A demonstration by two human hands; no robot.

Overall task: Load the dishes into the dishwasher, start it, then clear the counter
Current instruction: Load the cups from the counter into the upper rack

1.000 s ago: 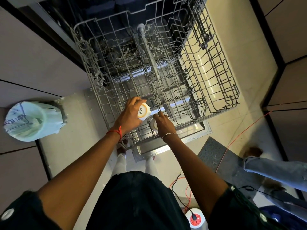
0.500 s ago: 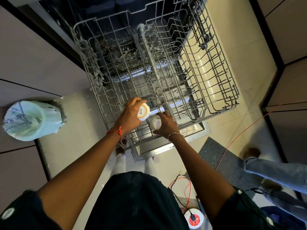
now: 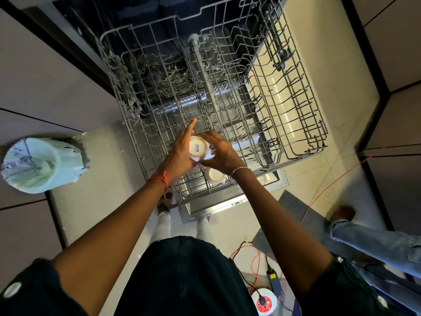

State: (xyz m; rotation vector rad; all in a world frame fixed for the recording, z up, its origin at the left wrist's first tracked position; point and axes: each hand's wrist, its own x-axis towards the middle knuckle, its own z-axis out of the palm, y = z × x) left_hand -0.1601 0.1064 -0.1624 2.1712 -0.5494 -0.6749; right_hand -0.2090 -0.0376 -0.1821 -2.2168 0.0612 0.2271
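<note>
A grey wire dishwasher rack (image 3: 293,142) is pulled out over the open door. Above its near edge I hold a white cup (image 3: 197,148), upside down, its base with an orange ring and lettering facing me. My left hand (image 3: 180,156) holds it from the left with the index finger pointing straight out. My right hand (image 3: 222,152) curls round it from the right. A second white cup (image 3: 214,175) sits upside down in the rack just below my right wrist, free of both hands.
The open dishwasher door (image 3: 230,205) sticks out toward my legs. A bin lined with a pale bag (image 3: 38,165) stands on the left. An orange cable (image 3: 337,179), a plug socket (image 3: 264,302) and another person's leg (image 3: 373,242) are on the right floor.
My right hand has let go of the second cup, now resting in the rack, and moved up onto the cup in my left hand. My left index finger has straightened.
</note>
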